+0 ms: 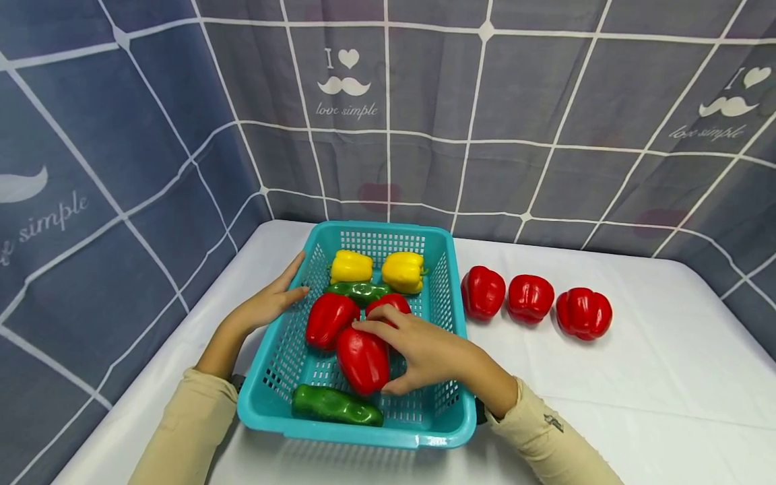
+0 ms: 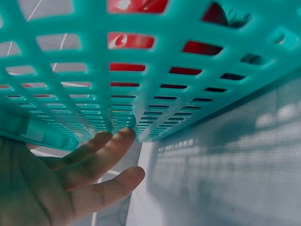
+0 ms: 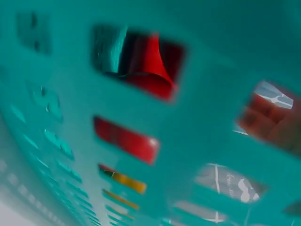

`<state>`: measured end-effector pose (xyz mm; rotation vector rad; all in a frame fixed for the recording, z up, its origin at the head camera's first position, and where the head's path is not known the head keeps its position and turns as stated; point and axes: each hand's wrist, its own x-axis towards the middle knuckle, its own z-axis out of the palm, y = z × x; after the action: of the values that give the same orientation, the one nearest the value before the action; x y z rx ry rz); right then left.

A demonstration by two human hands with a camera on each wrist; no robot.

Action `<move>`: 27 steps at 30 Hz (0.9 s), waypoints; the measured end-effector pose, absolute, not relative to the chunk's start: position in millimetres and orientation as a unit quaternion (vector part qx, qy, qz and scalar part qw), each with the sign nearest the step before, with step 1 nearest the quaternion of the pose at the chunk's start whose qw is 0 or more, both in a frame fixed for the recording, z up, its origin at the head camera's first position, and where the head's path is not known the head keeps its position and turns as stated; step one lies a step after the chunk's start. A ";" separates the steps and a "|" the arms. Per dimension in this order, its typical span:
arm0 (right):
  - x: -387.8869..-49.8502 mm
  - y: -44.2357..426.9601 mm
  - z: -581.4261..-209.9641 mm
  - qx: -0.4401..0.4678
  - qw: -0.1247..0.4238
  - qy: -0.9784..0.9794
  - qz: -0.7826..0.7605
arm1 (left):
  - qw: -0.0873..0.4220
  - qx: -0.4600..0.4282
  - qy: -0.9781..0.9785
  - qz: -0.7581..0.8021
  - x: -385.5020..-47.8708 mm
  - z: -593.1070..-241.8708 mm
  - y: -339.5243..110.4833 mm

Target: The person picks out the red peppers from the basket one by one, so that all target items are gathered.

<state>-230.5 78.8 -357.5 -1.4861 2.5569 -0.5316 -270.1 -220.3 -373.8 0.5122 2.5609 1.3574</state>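
In the head view my right hand (image 1: 424,347) reaches into a turquoise basket (image 1: 463,377) and grips a red bell pepper (image 1: 362,360) between thumb and fingers. Two more red bell peppers, one at the left (image 1: 331,320) and one partly hidden behind the hand (image 1: 388,302), lie in the basket. My left hand (image 1: 269,301) rests at the basket's left rim, thumb over the edge. In the left wrist view its fingers (image 2: 101,162) extend loosely along the outside of the slotted wall. The basket wall hides much of the right wrist view.
Yellow bell peppers (image 1: 351,267) (image 1: 403,271) and a green pepper (image 1: 359,292) lie at the basket's back, another green pepper (image 1: 336,405) at its front. Three red bell peppers (image 1: 483,293) (image 1: 530,298) (image 1: 584,313) stand right of it on the white tablecloth (image 1: 655,377). A grey curtain (image 1: 436,87) hangs behind.
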 end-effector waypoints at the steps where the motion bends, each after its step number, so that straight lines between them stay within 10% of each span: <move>1: -230.0 79.2 -357.3 -0.492 0.067 0.849 -0.180 | 0.099 0.173 0.866 0.459 -269.8 -374.1 -220.4; 27: -226.5 144.6 -336.4 -0.446 -0.008 0.842 -0.303 | 0.098 0.182 0.863 0.461 -270.0 -372.7 -219.0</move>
<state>-226.5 144.6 -336.4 -1.4079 2.6590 -0.9578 -270.0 -219.0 -372.7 0.5394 2.5541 1.3646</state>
